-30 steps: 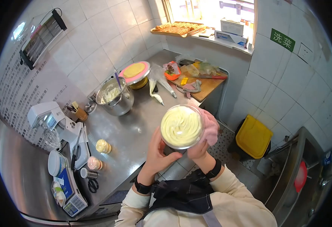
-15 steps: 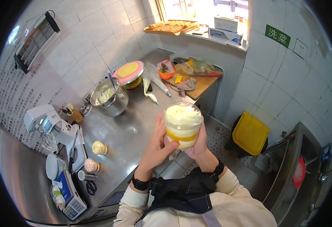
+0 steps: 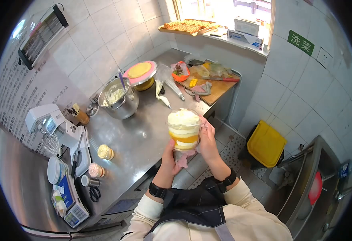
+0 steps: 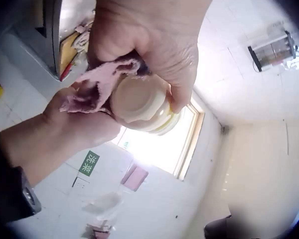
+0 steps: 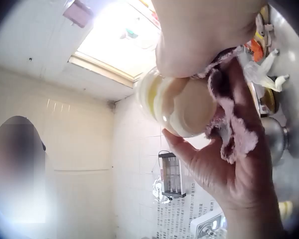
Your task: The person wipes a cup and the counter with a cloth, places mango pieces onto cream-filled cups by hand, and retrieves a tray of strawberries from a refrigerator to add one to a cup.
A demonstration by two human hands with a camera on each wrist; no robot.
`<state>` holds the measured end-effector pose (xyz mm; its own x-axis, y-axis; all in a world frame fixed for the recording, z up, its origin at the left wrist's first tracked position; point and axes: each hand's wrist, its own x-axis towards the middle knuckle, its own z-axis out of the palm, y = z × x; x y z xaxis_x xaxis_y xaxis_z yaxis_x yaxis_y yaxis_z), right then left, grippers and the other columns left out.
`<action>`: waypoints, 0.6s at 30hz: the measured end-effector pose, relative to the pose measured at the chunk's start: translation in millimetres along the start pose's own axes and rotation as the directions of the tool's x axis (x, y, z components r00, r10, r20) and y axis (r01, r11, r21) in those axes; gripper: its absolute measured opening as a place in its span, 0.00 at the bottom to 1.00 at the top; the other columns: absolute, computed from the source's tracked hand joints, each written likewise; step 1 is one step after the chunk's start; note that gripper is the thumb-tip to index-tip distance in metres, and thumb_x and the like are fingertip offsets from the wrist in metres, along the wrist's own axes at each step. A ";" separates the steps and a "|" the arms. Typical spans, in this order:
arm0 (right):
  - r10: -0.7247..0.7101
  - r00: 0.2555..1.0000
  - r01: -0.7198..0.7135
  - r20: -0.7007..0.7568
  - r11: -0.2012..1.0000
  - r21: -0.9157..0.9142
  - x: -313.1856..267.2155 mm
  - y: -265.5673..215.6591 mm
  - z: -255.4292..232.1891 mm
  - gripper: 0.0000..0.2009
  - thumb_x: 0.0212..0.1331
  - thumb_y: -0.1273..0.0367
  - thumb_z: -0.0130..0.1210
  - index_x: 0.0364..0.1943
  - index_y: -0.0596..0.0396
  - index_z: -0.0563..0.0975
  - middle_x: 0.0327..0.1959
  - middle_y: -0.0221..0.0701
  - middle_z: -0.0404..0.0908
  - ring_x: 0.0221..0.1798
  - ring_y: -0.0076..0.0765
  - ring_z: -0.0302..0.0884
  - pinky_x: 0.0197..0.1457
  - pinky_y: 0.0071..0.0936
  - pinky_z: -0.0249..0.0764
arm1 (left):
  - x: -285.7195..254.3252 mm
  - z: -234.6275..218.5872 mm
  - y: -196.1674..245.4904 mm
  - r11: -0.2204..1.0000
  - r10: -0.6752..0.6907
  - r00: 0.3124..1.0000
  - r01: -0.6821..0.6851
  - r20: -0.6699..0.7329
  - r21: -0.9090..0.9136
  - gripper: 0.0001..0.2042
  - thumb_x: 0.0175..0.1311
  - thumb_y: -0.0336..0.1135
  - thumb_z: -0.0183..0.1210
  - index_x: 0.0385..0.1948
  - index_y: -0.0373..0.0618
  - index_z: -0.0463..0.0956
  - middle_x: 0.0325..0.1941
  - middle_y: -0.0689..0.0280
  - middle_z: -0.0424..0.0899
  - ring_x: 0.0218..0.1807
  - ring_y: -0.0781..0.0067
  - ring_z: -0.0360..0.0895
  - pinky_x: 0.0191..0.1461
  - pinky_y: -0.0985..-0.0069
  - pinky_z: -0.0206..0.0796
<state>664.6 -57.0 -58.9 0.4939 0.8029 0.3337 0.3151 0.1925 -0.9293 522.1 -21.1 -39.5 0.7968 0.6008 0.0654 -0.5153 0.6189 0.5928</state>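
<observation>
A clear dessert cup point(image 3: 184, 130) with layers of cream and yellow filling, heaped with swirled cream, stands upright between both hands above the counter's front edge. My left hand point(image 3: 168, 162) grips it low on the left, thumb against the wall. On the other side my right hand point(image 3: 209, 148) holds the cup with a pink cloth point(image 3: 186, 154) gathered in its fingers. Both wrist views look up at the cup's pale base point(image 4: 138, 97); the cloth point(image 5: 231, 124) hangs beside that base, between the hands.
On the steel counter point(image 3: 130, 148) stand a mixing pot point(image 3: 120, 102), a cake turntable point(image 3: 142, 72), piping bags point(image 3: 160, 94) and a cutting board point(image 3: 220, 90). Small cream-topped cups point(image 3: 105, 152), scissors point(image 3: 95, 195), a scale point(image 3: 73, 209) and a mixer point(image 3: 59, 124) are at left. A yellow-lidded bin point(image 3: 266, 144) stands right.
The cup has gone from tilted, its cream top facing the head camera, to upright with its layers showing. It has shifted slightly left, and the cloth now hangs lower, under the cup.
</observation>
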 end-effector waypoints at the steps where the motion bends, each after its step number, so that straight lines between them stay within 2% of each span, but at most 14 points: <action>1: 0.002 1.000 -0.002 0.006 1.000 0.002 -4.4 -22.2 -4.4 0.28 0.69 0.56 0.33 0.66 0.58 0.48 0.64 0.39 0.58 0.70 0.39 0.45 0.69 0.34 0.48 | -0.3 5.2 0.8 0.997 0.073 0.991 -0.070 -0.110 0.031 0.28 0.65 0.49 0.49 0.60 0.40 0.57 0.59 0.56 0.69 0.56 0.61 0.71 0.53 0.67 0.70; 2: 0.012 0.997 -0.044 0.071 0.879 0.474 -7.4 -44.6 -6.7 0.31 0.68 0.54 0.35 0.67 0.58 0.44 0.65 0.40 0.56 0.69 0.39 0.46 0.69 0.34 0.47 | 2.3 6.2 1.8 0.988 0.120 0.987 -0.108 -0.107 0.112 0.31 0.64 0.49 0.49 0.63 0.40 0.52 0.62 0.56 0.65 0.57 0.63 0.71 0.53 0.68 0.70; 3: -0.012 0.991 -0.105 0.134 0.549 0.829 -6.7 -55.5 -5.0 0.34 0.67 0.52 0.37 0.67 0.57 0.41 0.65 0.41 0.54 0.69 0.38 0.47 0.69 0.34 0.47 | 5.1 11.4 4.7 0.987 0.127 0.986 -0.115 -0.108 0.111 0.31 0.64 0.49 0.49 0.63 0.40 0.52 0.62 0.56 0.65 0.57 0.63 0.71 0.53 0.68 0.70; 4: -0.094 0.992 -0.012 0.080 0.568 0.823 -5.5 -53.4 1.0 0.40 0.63 0.51 0.45 0.67 0.57 0.36 0.65 0.41 0.52 0.67 0.37 0.49 0.70 0.34 0.46 | 5.2 20.8 8.0 0.946 0.193 0.977 -0.160 -0.094 0.281 0.33 0.64 0.49 0.50 0.64 0.41 0.49 0.63 0.57 0.63 0.59 0.65 0.68 0.56 0.69 0.67; 5: -0.090 0.992 -0.020 0.086 0.569 0.822 -5.9 -53.1 3.1 0.40 0.63 0.51 0.45 0.67 0.57 0.36 0.65 0.41 0.52 0.67 0.37 0.49 0.70 0.34 0.46 | 3.1 27.7 9.3 0.876 0.251 0.965 -0.194 -0.073 0.442 0.35 0.64 0.49 0.50 0.66 0.41 0.45 0.64 0.59 0.60 0.61 0.67 0.65 0.58 0.70 0.64; 6: -0.128 0.991 0.066 0.032 0.690 0.721 -4.6 -54.0 3.9 0.42 0.61 0.53 0.51 0.67 0.57 0.37 0.64 0.41 0.52 0.66 0.37 0.51 0.69 0.33 0.49 | 2.1 31.7 8.8 0.877 0.252 0.965 -0.193 -0.078 0.440 0.35 0.64 0.49 0.50 0.66 0.41 0.45 0.64 0.59 0.60 0.61 0.67 0.65 0.58 0.70 0.64; 7: -0.176 0.984 0.151 -0.016 0.789 0.596 -2.9 -55.9 4.7 0.44 0.58 0.56 0.56 0.67 0.57 0.38 0.63 0.41 0.53 0.65 0.36 0.53 0.68 0.32 0.52 | 1.9 35.0 8.3 0.738 0.297 0.954 -0.200 -0.044 0.644 0.36 0.64 0.52 0.49 0.67 0.41 0.42 0.65 0.60 0.60 0.63 0.68 0.62 0.61 0.72 0.60; 8: -0.098 0.995 0.095 -0.034 0.743 0.663 -2.7 -63.6 4.8 0.43 0.55 0.62 0.61 0.66 0.57 0.43 0.61 0.40 0.57 0.63 0.35 0.57 0.65 0.31 0.57 | 1.4 37.1 8.3 0.554 0.333 0.943 -0.195 -0.001 0.810 0.38 0.64 0.54 0.47 0.67 0.41 0.40 0.65 0.62 0.59 0.64 0.70 0.59 0.64 0.74 0.55; 9: -0.100 0.995 0.094 -0.028 0.743 0.662 -0.7 -62.9 4.6 0.43 0.55 0.62 0.61 0.66 0.57 0.43 0.61 0.40 0.57 0.63 0.35 0.57 0.65 0.31 0.57 | 0.8 38.1 9.2 0.554 0.338 0.941 -0.197 -0.003 0.809 0.38 0.64 0.54 0.47 0.67 0.41 0.40 0.65 0.62 0.59 0.64 0.70 0.59 0.64 0.74 0.55; 11: -0.107 0.994 0.103 -0.026 0.822 0.560 1.5 -59.6 4.1 0.39 0.54 0.64 0.61 0.64 0.57 0.47 0.58 0.39 0.60 0.60 0.34 0.61 0.62 0.29 0.61 | -2.8 38.1 10.3 0.822 0.270 0.963 -0.217 -0.024 0.527 0.38 0.65 0.59 0.41 0.67 0.40 0.40 0.65 0.62 0.57 0.67 0.70 0.52 0.68 0.76 0.43; 12: -0.103 0.994 0.098 -0.022 0.822 0.561 1.3 -58.0 5.5 0.39 0.54 0.64 0.61 0.64 0.57 0.47 0.58 0.39 0.60 0.60 0.34 0.61 0.62 0.29 0.61 | -5.3 32.5 11.3 0.823 0.270 0.963 -0.214 -0.030 0.526 0.38 0.65 0.59 0.41 0.67 0.40 0.40 0.65 0.62 0.57 0.67 0.70 0.52 0.68 0.76 0.43; 15: -0.161 0.986 0.154 -0.036 0.816 0.557 2.8 -54.2 9.8 0.36 0.55 0.64 0.60 0.62 0.57 0.50 0.56 0.39 0.62 0.59 0.33 0.62 0.62 0.29 0.61 | -4.8 25.7 14.5 0.756 0.217 0.976 -0.160 -0.014 0.635 0.41 0.64 0.63 0.35 0.67 0.38 0.36 0.67 0.59 0.51 0.69 0.67 0.47 0.69 0.74 0.38; 17: -0.103 0.988 0.148 -0.111 0.812 0.564 1.9 -52.8 13.3 0.36 0.55 0.64 0.60 0.62 0.58 0.50 0.56 0.39 0.62 0.57 0.32 0.63 0.62 0.29 0.61 | 0.1 48.2 14.5 0.443 0.376 0.909 -0.347 0.179 0.827 0.44 0.61 0.69 0.33 0.67 0.38 0.35 0.69 0.61 0.48 0.67 0.67 0.51 0.65 0.74 0.47; 18: -0.103 0.988 0.148 -0.112 0.812 0.565 2.6 -53.4 12.5 0.36 0.55 0.64 0.60 0.62 0.58 0.50 0.56 0.39 0.62 0.57 0.32 0.63 0.62 0.29 0.61 | -0.2 51.0 14.6 0.442 0.375 0.909 -0.346 0.180 0.827 0.44 0.61 0.69 0.33 0.67 0.38 0.35 0.69 0.61 0.48 0.67 0.67 0.51 0.65 0.74 0.47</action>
<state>638.9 -58.2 -10.3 0.5466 0.7107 0.4429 -0.1287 0.5939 -0.7942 530.5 -38.0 10.1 0.5877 0.6877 0.4262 -0.2424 -0.3529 0.9037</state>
